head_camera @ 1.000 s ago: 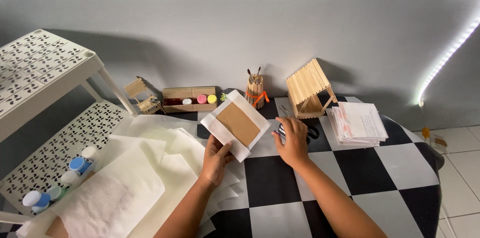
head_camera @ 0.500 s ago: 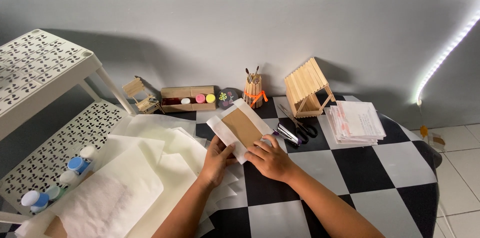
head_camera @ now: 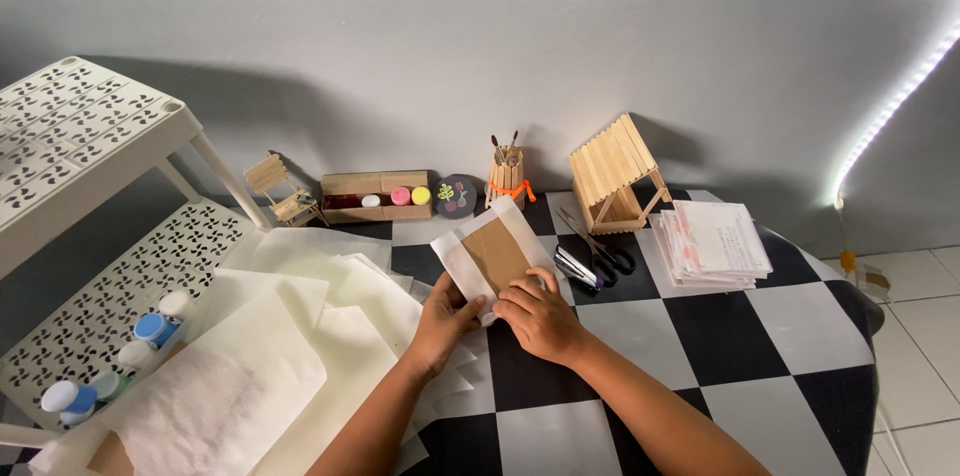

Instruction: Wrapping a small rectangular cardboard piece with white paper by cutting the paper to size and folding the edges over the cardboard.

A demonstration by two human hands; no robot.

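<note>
Both hands hold a small flat brown card wrapped in white paper (head_camera: 492, 254) above the black-and-white checkered table (head_camera: 780, 346). My left hand (head_camera: 445, 316) grips its lower left edge. My right hand (head_camera: 538, 313) presses on its lower right corner, fingers curled over the paper. The package is tilted, with its far end pointing away from me.
Loose cream paper sheets (head_camera: 300, 336) lie left of my hands. Scissors (head_camera: 600, 248) and a stapler (head_camera: 574, 269) sit just right of the package. A stick house (head_camera: 612, 174), brush holder (head_camera: 506, 179), paint tray (head_camera: 377, 197), paper stack (head_camera: 712, 244), white perforated shelf (head_camera: 80, 136) with paint bottles (head_camera: 150, 328) surround.
My right hand left the scissors and stapler area and came left onto the wrapped card. The card dropped lower and nearer to me, now held by both hands.
</note>
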